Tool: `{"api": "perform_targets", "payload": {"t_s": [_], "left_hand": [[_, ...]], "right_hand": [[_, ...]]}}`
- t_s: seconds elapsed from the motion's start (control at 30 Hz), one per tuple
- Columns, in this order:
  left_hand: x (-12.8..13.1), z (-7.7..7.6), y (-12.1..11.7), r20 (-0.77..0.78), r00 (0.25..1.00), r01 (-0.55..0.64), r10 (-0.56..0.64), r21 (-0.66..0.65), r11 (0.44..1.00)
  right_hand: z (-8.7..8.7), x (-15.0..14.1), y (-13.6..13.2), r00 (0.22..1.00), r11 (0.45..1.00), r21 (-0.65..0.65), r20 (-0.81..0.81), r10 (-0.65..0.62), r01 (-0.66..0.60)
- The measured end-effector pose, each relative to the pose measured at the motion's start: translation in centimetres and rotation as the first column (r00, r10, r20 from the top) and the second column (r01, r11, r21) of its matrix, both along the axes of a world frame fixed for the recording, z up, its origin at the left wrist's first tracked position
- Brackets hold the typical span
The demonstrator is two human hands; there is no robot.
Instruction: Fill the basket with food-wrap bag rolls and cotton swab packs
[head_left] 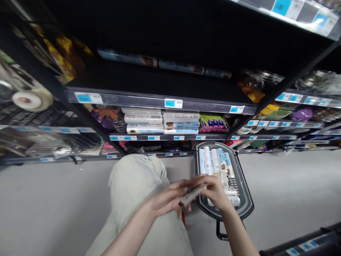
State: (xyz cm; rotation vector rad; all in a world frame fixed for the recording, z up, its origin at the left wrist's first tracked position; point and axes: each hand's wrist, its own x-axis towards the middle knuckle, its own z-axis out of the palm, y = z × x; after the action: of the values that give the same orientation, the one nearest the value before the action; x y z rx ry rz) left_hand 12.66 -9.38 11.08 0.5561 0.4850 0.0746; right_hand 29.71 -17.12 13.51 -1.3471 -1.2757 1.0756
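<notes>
One small flat item (194, 195), blurred and not identifiable, is held between both hands: one end is gripped by the left hand (169, 198), the other is pinched by the right hand (214, 190). It is held over the near-left side of one dark basket (249, 201), beside a leg in pale trousers (135, 181). The basket is set on a grey floor (282, 188) and is stocked with several white-and-blue rolls (215, 160). White packaged rolls (144, 118) are stacked on a lower shelf, next to pink-and-green boxes (213, 122); three blue rolls (181, 66) are lined up above.
</notes>
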Motion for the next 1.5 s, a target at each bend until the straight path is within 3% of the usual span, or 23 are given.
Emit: {"api": "perform_targets", "payload": {"t_s": [0.1, 0.2, 0.37, 0.57, 0.63, 0.67, 0.73, 0.77, 0.83, 0.97, 1.13, 1.2, 1.3, 1.4, 1.5], "left_hand": [[0.3, -0.2, -0.3, -0.029, 0.991, -0.126, 0.133, 0.166, 0.978], [0.4, -0.1, -0.3, 0.036, 0.979, -0.205, 0.201, 0.184, 0.961], [0.4, 0.7, -0.4, -0.007, 0.998, -0.053, 0.06, 0.382, 0.923], [0.4, 0.6, -0.8, -0.051, 0.998, 0.06, -0.044, 0.389, 0.919], [0.4, 0.2, -0.9, -0.083, 0.995, 0.091, -0.06, 0.446, 0.891], [0.3, 0.0, -0.9, -0.114, 0.992, 0.107, -0.058, 0.499, 0.86], [0.3, -0.2, -1.0, -0.205, 0.978, 0.164, -0.039, 0.639, 0.752], [0.2, -0.2, -1.1, -0.254, 0.967, 0.206, -0.029, 0.706, 0.678], [0.3, 0.0, -1.2, -0.342, 0.939, 0.308, -0.032, 0.796, 0.522], [0.3, 0.3, -1.6, -0.477, 0.876, 0.476, -0.068, 0.838, 0.267], [0.2, -0.5, -2.3, -0.605, 0.792, 0.606, -0.073, 0.795, -0.021], [0.2, -0.7, -2.4, -0.624, 0.778, 0.621, -0.067, 0.781, -0.066], [0.5, -0.7, -2.4, -0.643, 0.764, 0.64, -0.06, 0.766, -0.065], [1.0, -0.5, -2.3, -0.666, 0.743, 0.664, -0.064, 0.746, -0.055], [1.5, -0.3, -2.2, -0.684, 0.726, 0.682, -0.072, 0.729, -0.06]], "right_hand": [[0.7, 0.4, 0.3, 0.993, 0.981, -0.176, 0.105, -0.062, 0.08], [1.7, 1.2, 0.1, 0.963, 0.963, -0.259, 0.269, -0.006, 0.079], [3.4, 2.6, -0.7, 0.888, 0.938, -0.344, 0.42, 0.188, -0.036], [3.7, 3.0, -1.2, 0.909, 0.929, -0.359, 0.352, 0.223, -0.089], [3.1, 4.4, -1.9, 0.883, 0.922, -0.385, 0.42, 0.211, -0.037], [2.6, 5.7, -2.4, 0.845, 0.91, -0.41, 0.507, 0.172, 0.06], [1.3, 9.4, -3.6, 0.679, 0.824, -0.423, 0.731, 0.066, 0.376], [0.4, 11.5, -4.3, 0.532, 0.726, -0.39, 0.846, 0.039, 0.566], [-1.8, 15.3, -5.3, 0.428, 0.59, -0.372, 0.902, 0.049, 0.716], [-7.9, 18.9, -6.1, 0.41, 0.437, -0.406, 0.908, 0.089, 0.803], [-15.4, 18.0, -4.7, 0.442, 0.309, -0.445, 0.893, 0.085, 0.84], [-17.8, 17.6, -4.0, 0.452, 0.257, -0.455, 0.889, 0.073, 0.853], [-20.4, 17.3, -3.4, 0.456, 0.205, -0.457, 0.888, 0.053, 0.866], [-22.0, 17.1, -3.5, 0.45, 0.203, -0.448, 0.892, 0.036, 0.871], [-22.5, 16.9, -3.7, 0.436, 0.216, -0.431, 0.899, 0.025, 0.876]]}}
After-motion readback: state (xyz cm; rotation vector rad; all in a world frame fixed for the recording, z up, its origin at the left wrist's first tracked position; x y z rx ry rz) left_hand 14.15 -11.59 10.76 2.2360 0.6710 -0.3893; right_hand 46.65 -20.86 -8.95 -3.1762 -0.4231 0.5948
